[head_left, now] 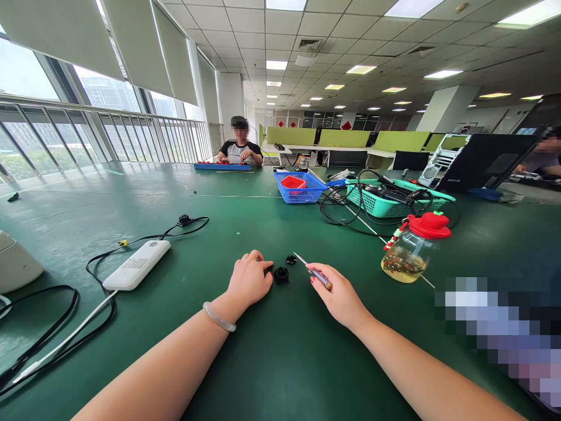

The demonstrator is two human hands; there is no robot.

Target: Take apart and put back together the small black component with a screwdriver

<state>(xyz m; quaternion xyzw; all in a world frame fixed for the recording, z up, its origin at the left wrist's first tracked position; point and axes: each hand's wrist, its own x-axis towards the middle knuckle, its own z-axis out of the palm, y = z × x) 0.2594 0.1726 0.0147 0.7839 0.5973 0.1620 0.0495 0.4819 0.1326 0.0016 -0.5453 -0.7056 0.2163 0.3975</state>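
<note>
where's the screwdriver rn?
Head view, just right of centre: the screwdriver is held in the right hand over the green table, tip by a small black part, with a larger black part beside the left hand.

I'm looking across a wide green counter (pixel 131 193) that runs off toward 12 o'clock. At 10 o'clock, tall windows (pixel 26 76) with half-lowered blinds (pixel 144 47) and a barred railing (pixel 144 137) let in daylight. Overhead, a white tiled ceiling (pixel 245 35) carries rows of lit panels (pixel 362 69). Green partitions (pixel 342 138) stand at 1 o'clock, and a white pillar (pixel 445 108) at 2 o'clock.
</note>
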